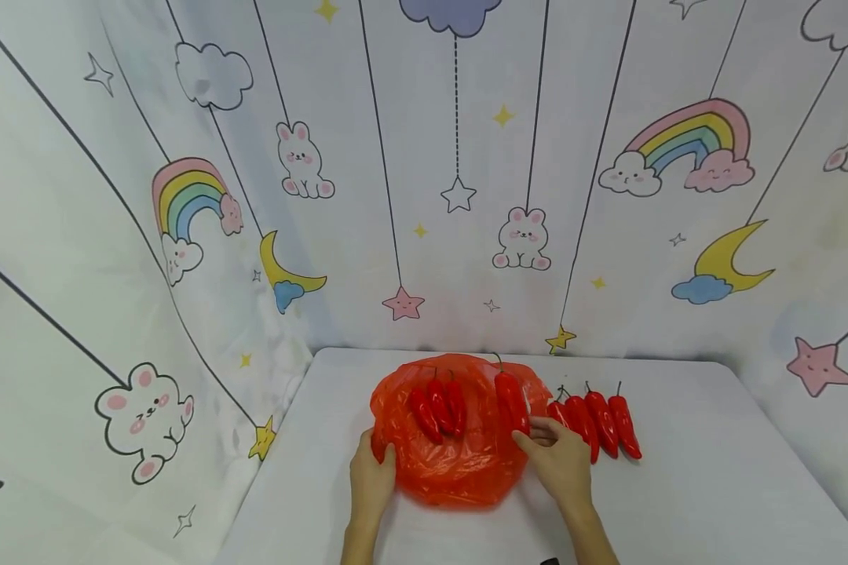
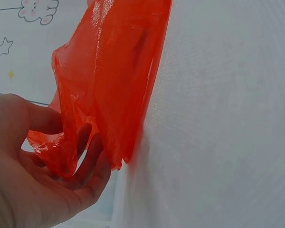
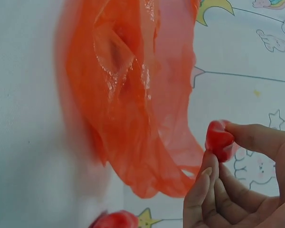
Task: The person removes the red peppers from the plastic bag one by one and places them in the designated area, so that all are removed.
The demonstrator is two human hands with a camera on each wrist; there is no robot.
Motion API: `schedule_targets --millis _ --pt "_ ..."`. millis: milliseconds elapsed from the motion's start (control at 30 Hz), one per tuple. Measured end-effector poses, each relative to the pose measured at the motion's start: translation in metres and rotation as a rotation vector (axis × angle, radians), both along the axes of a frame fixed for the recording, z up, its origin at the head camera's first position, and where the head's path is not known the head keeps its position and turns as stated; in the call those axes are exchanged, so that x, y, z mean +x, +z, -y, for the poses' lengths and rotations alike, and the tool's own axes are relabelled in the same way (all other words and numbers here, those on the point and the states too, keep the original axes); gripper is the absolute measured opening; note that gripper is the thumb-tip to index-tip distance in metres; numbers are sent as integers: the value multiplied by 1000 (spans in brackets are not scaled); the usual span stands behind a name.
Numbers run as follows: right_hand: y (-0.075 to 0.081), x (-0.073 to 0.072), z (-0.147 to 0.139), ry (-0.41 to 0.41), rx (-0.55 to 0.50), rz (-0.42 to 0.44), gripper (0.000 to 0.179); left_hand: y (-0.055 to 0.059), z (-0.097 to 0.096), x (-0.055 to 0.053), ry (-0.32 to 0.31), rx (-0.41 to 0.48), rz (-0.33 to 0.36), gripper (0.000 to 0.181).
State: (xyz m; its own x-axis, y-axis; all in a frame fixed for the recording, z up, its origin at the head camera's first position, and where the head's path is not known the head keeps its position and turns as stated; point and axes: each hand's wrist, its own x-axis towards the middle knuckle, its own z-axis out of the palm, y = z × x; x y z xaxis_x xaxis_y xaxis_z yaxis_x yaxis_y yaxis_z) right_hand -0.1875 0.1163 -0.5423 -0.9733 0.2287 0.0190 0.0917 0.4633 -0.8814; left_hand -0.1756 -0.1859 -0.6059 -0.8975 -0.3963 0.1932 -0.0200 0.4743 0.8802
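A thin red plastic bag (image 1: 459, 475) lies spread open on the table. My left hand (image 1: 371, 477) grips its left edge, and in the left wrist view the film (image 2: 116, 71) bunches between thumb and fingers. By its lower end, my right hand (image 1: 561, 464) pinches a glossy red chili pepper (image 1: 512, 400) over the bag's right side, its stem pointing away from me. The right wrist view shows this pepper (image 3: 220, 141) end-on between thumb and fingertips. Within the bag's outline, 3 more red chili peppers (image 1: 439, 406) lie side by side.
To the right of the bag, several red chili peppers (image 1: 604, 424) lie in a slanted row on the white table (image 1: 707, 479). The nearest ones are partly behind my right hand. A printed cloth backdrop (image 1: 459, 259) rises behind the table and along its left side.
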Motion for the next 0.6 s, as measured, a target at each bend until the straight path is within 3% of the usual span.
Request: schedule_targets --millis 600 --pt "-4 18 -27 -91 28 -33 54 -1 -1 0 -9 1 16 41"
